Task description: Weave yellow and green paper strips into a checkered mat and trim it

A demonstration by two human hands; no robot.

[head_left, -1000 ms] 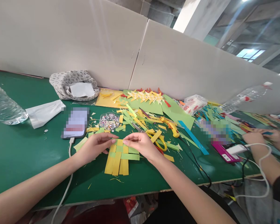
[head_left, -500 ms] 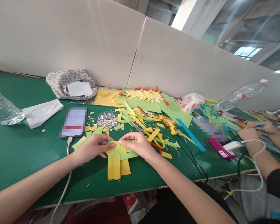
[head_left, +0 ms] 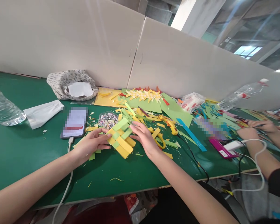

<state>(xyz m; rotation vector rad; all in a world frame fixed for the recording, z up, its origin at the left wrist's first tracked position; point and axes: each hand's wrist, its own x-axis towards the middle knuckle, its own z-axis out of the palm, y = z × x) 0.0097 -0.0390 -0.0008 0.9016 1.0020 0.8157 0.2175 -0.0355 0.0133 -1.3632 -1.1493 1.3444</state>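
Note:
Just above the table, a woven piece of yellow and light green paper strips (head_left: 121, 138) is tilted, with its yellow ends pointing down to the right. My left hand (head_left: 91, 144) pinches its left corner between thumb and fingers. Close by the opposite side is my right hand (head_left: 143, 137), its fingers apart; whether its fingertips touch the green strip ends is unclear. Behind the right hand, scissors with a yellow handle (head_left: 162, 143) lie partly hidden among paper scraps.
A phone (head_left: 74, 122) on a white cable lies to the left, near a round clear case of small pieces (head_left: 108, 119). A yellow glue gun (head_left: 170, 124) and blue paper strip (head_left: 191, 134) are at right. A co-worker's hands (head_left: 256, 129) work beyond a magenta power strip (head_left: 220, 148).
The woven paper has been lifted and turned, its lower ends swinging to the right. My right hand has released its pinch on the top edge and spread its fingers.

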